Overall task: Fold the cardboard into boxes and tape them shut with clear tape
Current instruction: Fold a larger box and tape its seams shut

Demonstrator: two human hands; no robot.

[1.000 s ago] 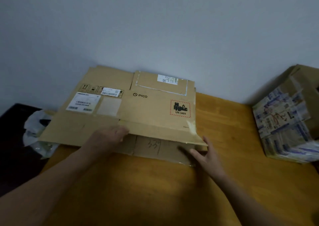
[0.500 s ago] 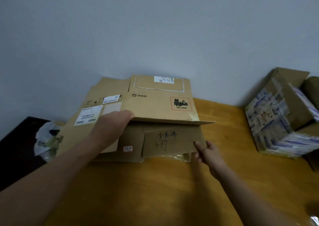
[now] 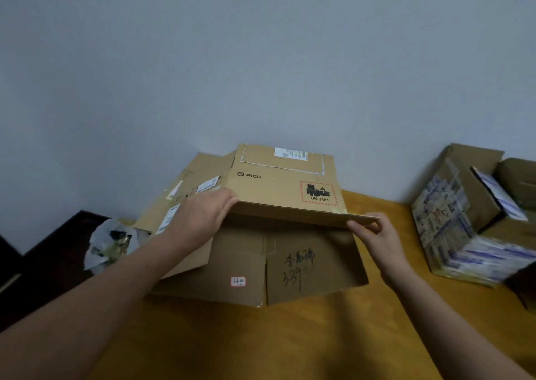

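A brown cardboard box (image 3: 284, 182) printed PICO and UN 3481 stands half opened on the wooden table (image 3: 261, 345) against the wall. Its lower flaps (image 3: 307, 266) with handwritten marks lie spread toward me. My left hand (image 3: 203, 217) holds the left part of the raised top panel's front edge, with fingers curled over it. My right hand (image 3: 374, 234) pinches the right corner of that same edge. No tape is in view.
A taped-up cardboard box (image 3: 464, 223) with many labels sits at the right of the table. A crumpled plastic bag (image 3: 111, 243) lies at the left beside a dark piece of furniture (image 3: 43, 260). A grey wall rises right behind the box.
The top panel has been lifted up from flat, and the box has opened out. My right hand moved from the lower flap up to the panel's right corner.
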